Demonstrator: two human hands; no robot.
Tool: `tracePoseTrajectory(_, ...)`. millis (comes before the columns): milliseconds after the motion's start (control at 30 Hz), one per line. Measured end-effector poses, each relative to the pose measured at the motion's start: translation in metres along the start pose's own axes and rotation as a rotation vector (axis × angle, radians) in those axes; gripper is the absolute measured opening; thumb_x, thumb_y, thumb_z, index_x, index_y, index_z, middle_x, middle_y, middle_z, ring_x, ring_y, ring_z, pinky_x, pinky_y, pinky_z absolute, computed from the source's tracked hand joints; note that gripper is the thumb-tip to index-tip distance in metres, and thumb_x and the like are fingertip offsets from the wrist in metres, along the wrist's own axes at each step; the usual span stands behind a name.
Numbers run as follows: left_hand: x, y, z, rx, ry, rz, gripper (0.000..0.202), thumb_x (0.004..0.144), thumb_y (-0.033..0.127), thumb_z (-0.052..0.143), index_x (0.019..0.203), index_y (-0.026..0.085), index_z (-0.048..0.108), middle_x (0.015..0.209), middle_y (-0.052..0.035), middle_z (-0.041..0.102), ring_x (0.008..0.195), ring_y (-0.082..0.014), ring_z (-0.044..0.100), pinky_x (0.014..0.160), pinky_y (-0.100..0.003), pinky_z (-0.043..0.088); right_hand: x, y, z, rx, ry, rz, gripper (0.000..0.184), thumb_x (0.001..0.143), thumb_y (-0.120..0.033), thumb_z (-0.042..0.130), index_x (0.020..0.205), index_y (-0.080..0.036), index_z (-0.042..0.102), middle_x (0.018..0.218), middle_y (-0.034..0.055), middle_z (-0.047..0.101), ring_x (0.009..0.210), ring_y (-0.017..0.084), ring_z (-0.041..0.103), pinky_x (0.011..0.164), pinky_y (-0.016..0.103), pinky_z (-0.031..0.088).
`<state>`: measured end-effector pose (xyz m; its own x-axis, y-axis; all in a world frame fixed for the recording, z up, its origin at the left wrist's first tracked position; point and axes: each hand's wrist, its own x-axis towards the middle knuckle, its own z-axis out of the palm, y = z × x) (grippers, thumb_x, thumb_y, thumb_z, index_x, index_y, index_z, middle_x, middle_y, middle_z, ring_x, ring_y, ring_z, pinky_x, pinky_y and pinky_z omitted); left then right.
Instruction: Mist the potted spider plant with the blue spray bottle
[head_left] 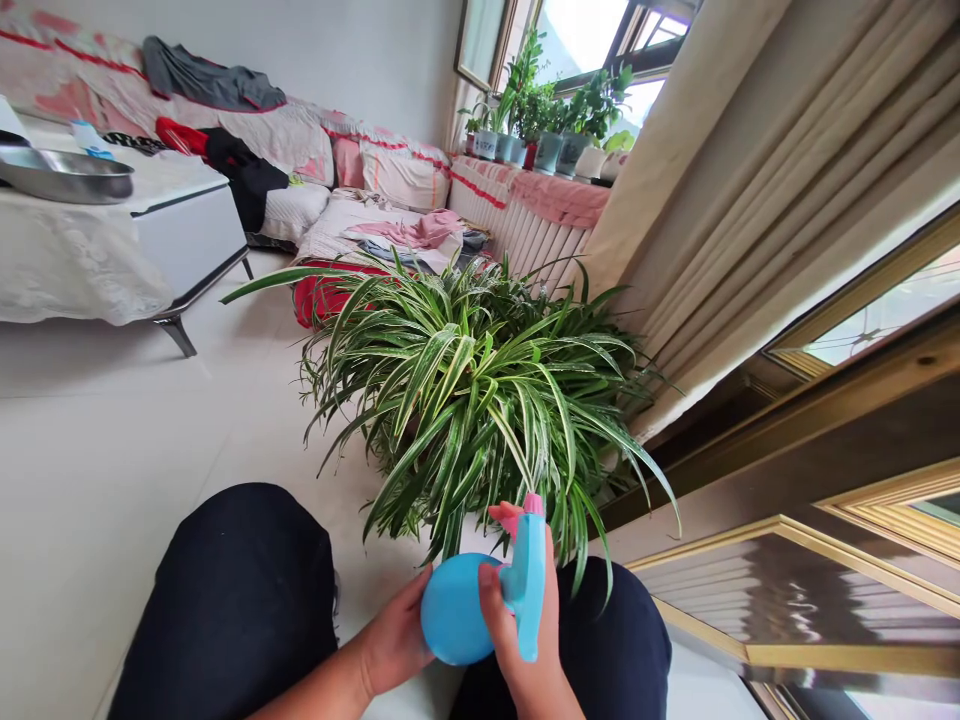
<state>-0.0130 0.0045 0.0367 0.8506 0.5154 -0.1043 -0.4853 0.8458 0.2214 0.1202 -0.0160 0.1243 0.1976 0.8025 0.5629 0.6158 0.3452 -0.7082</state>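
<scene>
A blue spray bottle [459, 612] with a pink nozzle tip is held between both hands, low in the view and over my knees. My right hand [531, 640] wraps round its neck and trigger head, thumb on the near side, with a finger by the pink trigger. Cupped against the left side of the round body is my left hand [397, 635]; some of its fingers are hidden behind the bottle. Just beyond the nozzle spreads a bushy spider plant [465, 370] with long green and pale striped leaves, some looking wet. Its pot is mostly hidden by leaves.
At the left stands a white table [191, 240] bearing a metal basin [71, 175]. A covered sofa [300, 130] with clothes lies behind. Potted plants [551, 120] line the windowsill. Curtains [720, 220] and a dark gold-trimmed door [810, 590] are on the right.
</scene>
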Motion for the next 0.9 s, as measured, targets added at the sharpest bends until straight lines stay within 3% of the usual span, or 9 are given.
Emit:
tracePoseTrajectory(133,0.001,0.000,-0.005,0.016,-0.043,-0.007,0.053,0.083,0.050,0.065,0.116,0.008,0.069,0.115,-0.0122,0.073,0.129,-0.0280,0.054,0.118,-0.038,0.022,0.000,-0.001,-0.001,-0.085,0.028,0.046,0.030,0.085,-0.038,0.052,0.110,-0.024,0.060,0.102,0.0076,0.061,0.091,0.027,0.063,0.071,0.042,0.054)
tracePoseTrajectory(300,0.001,0.000,-0.006,0.044,-0.045,0.002,0.052,0.088,0.050,0.058,0.119,0.009,0.068,0.119,-0.0125,0.072,0.132,-0.0291,0.051,0.119,-0.040,0.020,0.001,-0.004,-0.003,-0.080,0.044,0.071,0.026,0.085,-0.039,0.053,0.102,-0.022,0.062,0.095,0.0071,0.063,0.085,0.025,0.063,0.064,0.037,0.052)
tracePoseTrajectory(400,0.000,0.000,-0.006,0.063,-0.054,0.002,0.053,0.088,0.052,0.057,0.119,0.011,0.069,0.122,-0.0121,0.070,0.133,-0.0293,0.050,0.119,-0.040,0.020,0.001,-0.004,-0.001,-0.070,0.072,0.071,0.034,0.087,-0.040,0.052,0.114,-0.021,0.060,0.100,0.0092,0.065,0.093,0.028,0.064,0.071,0.041,0.054)
tracePoseTrajectory(500,0.000,0.001,-0.006,0.069,-0.059,0.002,0.054,0.086,0.053,0.059,0.120,0.012,0.069,0.123,-0.0116,0.070,0.135,-0.0297,0.048,0.120,-0.041,0.020,0.001,-0.002,0.000,-0.040,0.077,0.026,0.048,0.089,-0.041,0.049,0.133,-0.021,0.051,0.121,0.0125,0.063,0.114,0.032,0.060,0.084,0.046,0.054)
tracePoseTrajectory(667,0.001,0.000,-0.006,-0.001,-0.109,0.003,0.050,0.087,0.049,0.060,0.121,0.013,0.068,0.120,-0.0090,0.072,0.129,-0.0255,0.054,0.118,-0.034,0.024,0.003,0.002,-0.002,-0.030,-0.126,-0.053,0.068,0.091,-0.038,0.046,0.152,-0.022,0.022,0.150,0.0133,0.043,0.135,0.034,0.045,0.101,0.054,0.045)
tracePoseTrajectory(767,0.001,-0.002,-0.008,-0.034,-0.096,0.017,0.047,0.088,0.047,0.059,0.117,0.012,0.070,0.116,-0.0095,0.073,0.124,-0.0247,0.058,0.115,-0.033,0.029,0.005,0.002,-0.005,-0.075,-0.186,-0.071,0.064,0.087,-0.039,0.050,0.147,-0.023,0.033,0.142,0.0118,0.051,0.132,0.034,0.047,0.102,0.054,0.044)
tracePoseTrajectory(900,-0.001,-0.004,-0.012,-0.016,-0.037,0.015,0.050,0.088,0.047,0.058,0.120,0.009,0.068,0.117,-0.0113,0.072,0.122,-0.0273,0.059,0.114,-0.038,0.032,0.006,-0.001,-0.005,-0.143,-0.081,-0.061,0.044,0.082,-0.040,0.054,0.122,-0.023,0.055,0.112,0.0093,0.063,0.105,0.031,0.061,0.087,0.050,0.050)
